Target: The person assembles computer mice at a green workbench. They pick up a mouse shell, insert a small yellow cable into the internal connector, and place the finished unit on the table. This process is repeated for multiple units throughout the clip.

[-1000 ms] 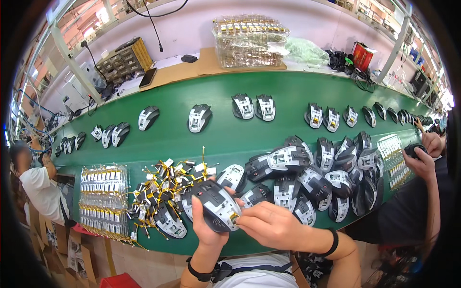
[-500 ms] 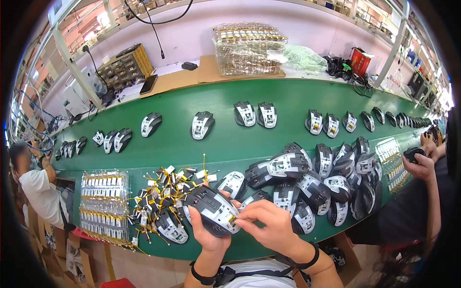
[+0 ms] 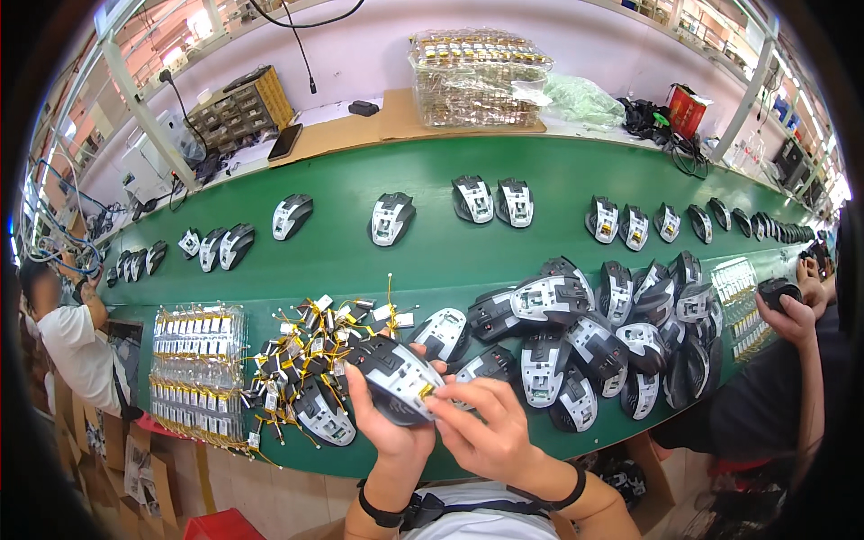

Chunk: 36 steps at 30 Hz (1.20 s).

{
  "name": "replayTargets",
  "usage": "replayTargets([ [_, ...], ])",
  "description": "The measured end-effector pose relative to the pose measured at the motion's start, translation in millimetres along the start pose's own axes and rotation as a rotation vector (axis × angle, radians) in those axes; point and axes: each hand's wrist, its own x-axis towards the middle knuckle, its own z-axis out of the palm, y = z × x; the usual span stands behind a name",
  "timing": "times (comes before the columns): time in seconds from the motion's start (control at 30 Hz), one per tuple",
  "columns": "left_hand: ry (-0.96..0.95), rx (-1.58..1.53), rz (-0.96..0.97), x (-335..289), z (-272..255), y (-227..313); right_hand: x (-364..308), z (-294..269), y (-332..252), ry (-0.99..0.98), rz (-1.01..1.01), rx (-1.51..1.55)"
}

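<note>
My left hand grips a black and grey computer mouse, its underside facing up. A small yellow part shows in the opening of that underside. My right hand has curled fingers, the tips drawn together against the mouse beside the yellow part; whatever they pinch is hidden. Just left of my hands lies a heap of small battery packs with yellow wires. Another mouse rests against the heap, and one more mouse lies just beyond my hands.
Piled mice cover the bench to the right. A clear tray of battery packs stands at left. Spaced mice line the green bench farther back. Stacked trays sit behind. Co-workers flank me, one hand at right holding a mouse.
My left hand and its mouse have shifted slightly left and up. The yellow part, mostly behind my right fingertips before, now shows in the opening. My right fingers have bent more.
</note>
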Motion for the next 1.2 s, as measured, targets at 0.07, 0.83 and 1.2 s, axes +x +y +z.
replayTargets([
  [0.07,0.045,0.052,0.012,4,-3,-2,6,-5,-3,-0.047,0.015,-0.098],
  [0.83,-0.103,0.191,-0.187,26,27,-8,18,-18,9,-0.075,0.104,-0.136],
  [1.2,-0.480,0.745,-0.013,131,151,-24,-26,-52,24,-0.246,0.240,0.339],
])
